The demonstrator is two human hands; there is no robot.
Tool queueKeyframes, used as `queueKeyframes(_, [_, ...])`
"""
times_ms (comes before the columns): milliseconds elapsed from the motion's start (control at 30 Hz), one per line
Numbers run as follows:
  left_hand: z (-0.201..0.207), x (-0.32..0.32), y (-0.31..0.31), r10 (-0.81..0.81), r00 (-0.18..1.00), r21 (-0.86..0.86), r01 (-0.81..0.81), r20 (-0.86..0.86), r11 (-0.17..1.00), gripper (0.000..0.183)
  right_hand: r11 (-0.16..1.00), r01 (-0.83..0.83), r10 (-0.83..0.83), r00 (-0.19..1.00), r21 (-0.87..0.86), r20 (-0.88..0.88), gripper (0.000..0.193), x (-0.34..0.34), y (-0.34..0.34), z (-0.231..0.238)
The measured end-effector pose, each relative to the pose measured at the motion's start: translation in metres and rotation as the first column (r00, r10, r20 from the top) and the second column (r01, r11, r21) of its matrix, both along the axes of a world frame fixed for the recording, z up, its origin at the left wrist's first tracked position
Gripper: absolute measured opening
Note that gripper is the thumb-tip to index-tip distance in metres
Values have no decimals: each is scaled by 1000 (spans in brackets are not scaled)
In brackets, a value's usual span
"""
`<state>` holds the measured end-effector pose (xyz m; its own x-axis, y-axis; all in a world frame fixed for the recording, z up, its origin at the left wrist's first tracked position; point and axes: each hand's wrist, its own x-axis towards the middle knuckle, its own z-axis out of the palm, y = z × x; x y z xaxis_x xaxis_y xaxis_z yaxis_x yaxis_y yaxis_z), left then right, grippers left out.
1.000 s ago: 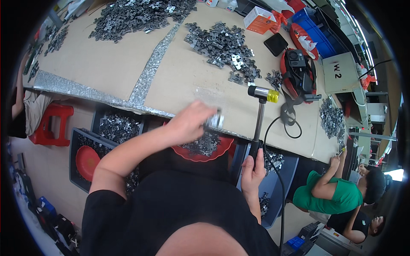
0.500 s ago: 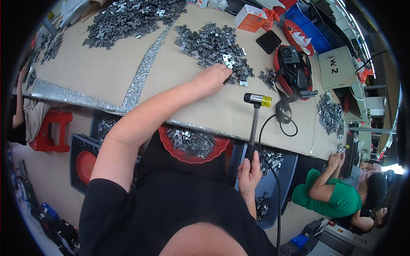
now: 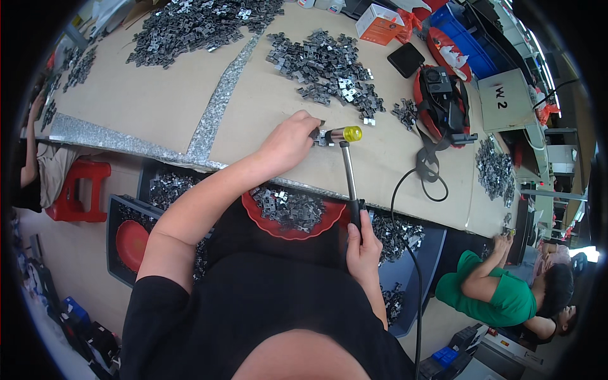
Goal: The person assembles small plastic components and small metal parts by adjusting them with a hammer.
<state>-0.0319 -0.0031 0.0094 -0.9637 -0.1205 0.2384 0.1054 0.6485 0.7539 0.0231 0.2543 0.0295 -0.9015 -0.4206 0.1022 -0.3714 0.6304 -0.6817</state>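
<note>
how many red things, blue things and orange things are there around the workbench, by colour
red: 3 – red basin, red stool, red disc
blue: 1 – blue crate
orange: 1 – orange box
total: 5

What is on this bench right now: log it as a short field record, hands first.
left hand: on the tabletop, fingertips pinching a small metal piece at the hammer head
right hand: gripping the hammer by the lower end of its handle
hammer head: yellow-capped, resting on the table
nearest pile: grey metal clips beyond the left hand
lap: red tray of clips
right of hammer: black cable, red-and-black tool
</note>
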Motion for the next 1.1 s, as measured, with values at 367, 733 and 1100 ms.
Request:
queueKeyframes(367, [-5, 15, 6, 17, 999, 38, -16, -27, 999, 54, 990, -26, 32, 999, 137, -44, 35, -4, -3, 8])
queueKeyframes(733, [-2, 16, 8, 61, 997, -9, -61, -36, 998, 51, 982, -83, 145, 911, 172, -385, 37, -3, -4, 14])
queueKeyframes(1100, [0, 39, 9, -54, 998, -72, 53, -23, 996, 44, 983, 103, -115, 991, -155, -72, 38, -5, 10, 6])
